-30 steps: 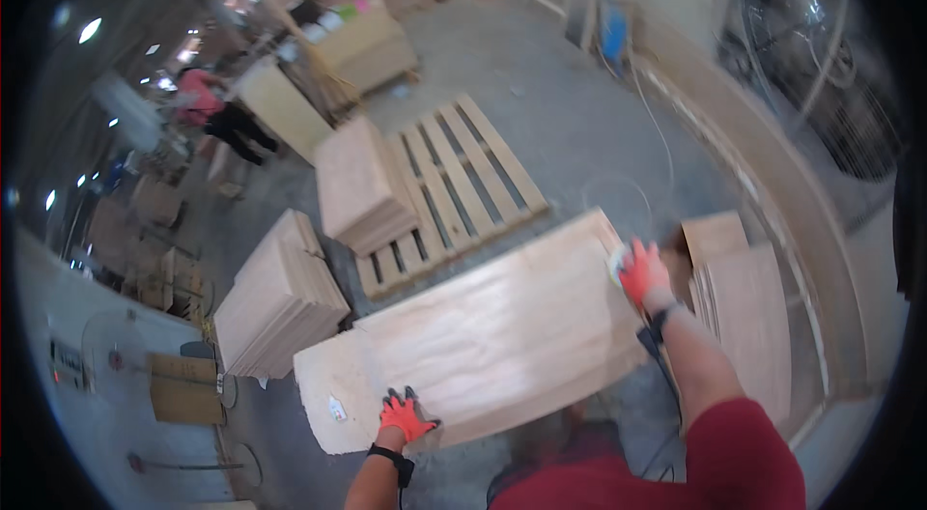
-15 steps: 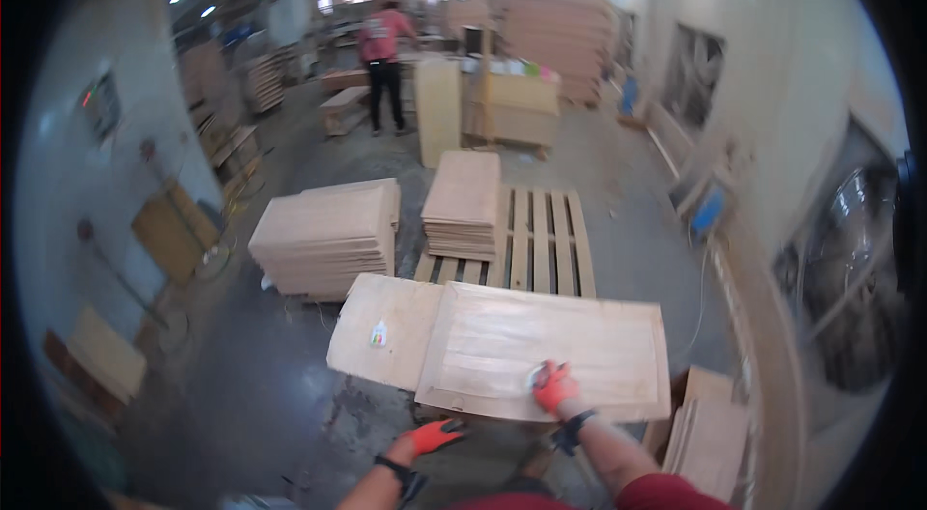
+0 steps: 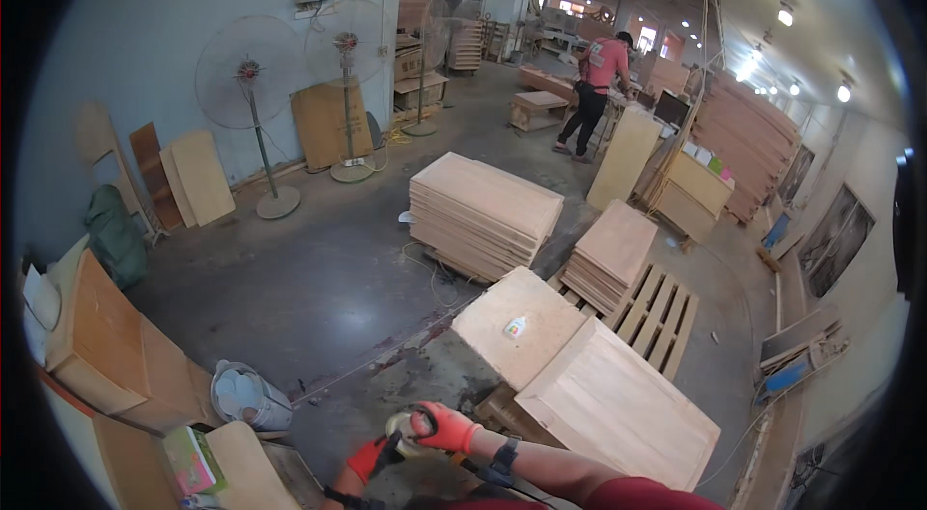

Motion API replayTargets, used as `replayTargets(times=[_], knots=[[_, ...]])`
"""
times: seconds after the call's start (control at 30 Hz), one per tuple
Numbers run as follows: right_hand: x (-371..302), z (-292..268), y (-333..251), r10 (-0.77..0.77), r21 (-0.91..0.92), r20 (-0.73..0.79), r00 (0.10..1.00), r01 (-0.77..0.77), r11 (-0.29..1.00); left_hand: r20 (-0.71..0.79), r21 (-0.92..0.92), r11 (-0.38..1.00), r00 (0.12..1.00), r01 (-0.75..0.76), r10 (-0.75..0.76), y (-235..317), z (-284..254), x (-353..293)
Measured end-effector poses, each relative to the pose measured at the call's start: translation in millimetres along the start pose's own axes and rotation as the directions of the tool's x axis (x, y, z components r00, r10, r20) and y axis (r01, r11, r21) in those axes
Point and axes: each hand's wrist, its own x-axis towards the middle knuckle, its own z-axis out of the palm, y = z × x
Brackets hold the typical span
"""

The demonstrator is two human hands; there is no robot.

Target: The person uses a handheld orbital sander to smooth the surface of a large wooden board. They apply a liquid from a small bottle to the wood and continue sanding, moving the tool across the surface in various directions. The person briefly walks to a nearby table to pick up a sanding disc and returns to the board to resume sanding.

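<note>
My right hand (image 3: pixel 447 429), in a red glove, has its fingers curled on a pale round pad (image 3: pixel 400 427), low in the view and left of the panels. Against the pad's lower side, my left hand (image 3: pixel 367 460), in a red glove with dark fingertips, is closed and slightly blurred. Glove and fingers cover much of the pad, so its exact kind is unclear. To the right lies a framed wooden door panel (image 3: pixel 618 404), tilted in the view. Next to it is a plain board (image 3: pixel 521 325) with a small white bottle (image 3: pixel 515 327) on it.
Stacked panels (image 3: pixel 483 211) stand beyond the board, and a second stack (image 3: pixel 610 254) rests on a slatted pallet (image 3: pixel 660 322). A bucket (image 3: pixel 253 397) of pale round pieces is at left, near a wooden cabinet (image 3: pixel 116 346). Fans (image 3: pixel 253 114) line the wall; a person (image 3: pixel 601 85) works farther off.
My view has swung left. My right hand has left the panel's surface and come together with my left hand at the pale pad. The bottle stays on the board.
</note>
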Motion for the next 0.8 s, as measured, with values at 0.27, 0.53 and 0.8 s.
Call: replayTargets(times=[0.27, 0.53, 0.8], knots=[[23, 8, -38, -0.277, 0.220, 0.331, 0.902, 0.211, 0.952, -0.282, 0.532, 0.844, 0.927, -0.063, 0.246, -50, -25, -60], [45, -36, -54, -0.554, 0.275, 0.099, 0.827, 0.512, 0.814, -0.423, 0.124, 0.972, 0.876, -0.199, 0.233, 53, 63, -106], [54, -51, -71, -0.428, 0.351, 0.149, 0.892, 0.357, 0.866, -0.460, 0.324, 0.932, 0.834, -0.162, 0.305, 93, 99, -140]])
